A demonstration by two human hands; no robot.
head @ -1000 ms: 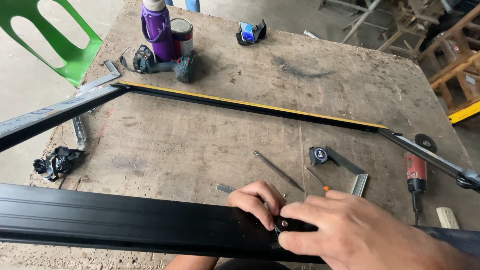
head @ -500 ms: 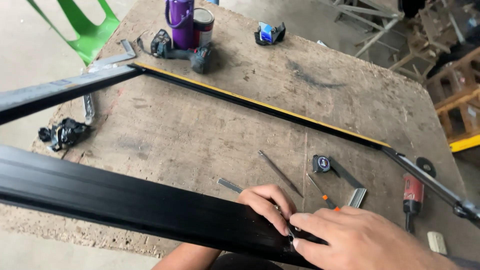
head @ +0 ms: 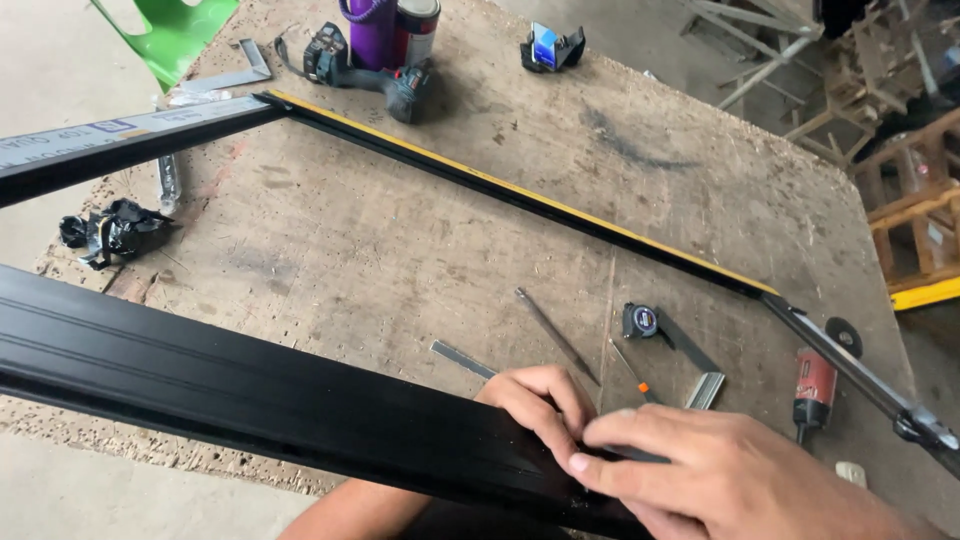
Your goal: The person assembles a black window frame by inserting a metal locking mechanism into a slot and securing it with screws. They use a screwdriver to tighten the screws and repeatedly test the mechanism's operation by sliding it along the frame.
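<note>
Both hands meet at one spot on the near, lower-right stretch of the long black profile [head: 250,395]. The right hand [head: 730,480] lies over the top, its thumb and forefinger pressed together in a pinching grip on something small at the profile's upper edge; what is pinched is hidden by the fingers and cannot be made out. The left hand [head: 535,400] comes up from beneath the profile and curls its fingers over the far edge, touching the right fingertips, so its grip is wrapped on the profile rather than spread. From this shared grip the profile's long axis runs away to the left and slightly up in the picture, out past the tabletop [head: 400,230] edge, so nearly all of its length lies on the left hand's side, with only a short piece under the right wrist. Just beyond the fingers, on the worn wood, lie a flat grey metal strip [head: 462,359], a thin dark rod [head: 555,335], and a small tape measure [head: 641,320] resting on a try square [head: 695,365]. Farther out a second black profile with a yellow edge [head: 520,195] crosses diagonally, and a cordless drill [head: 365,72] sits at the far corner.
</note>
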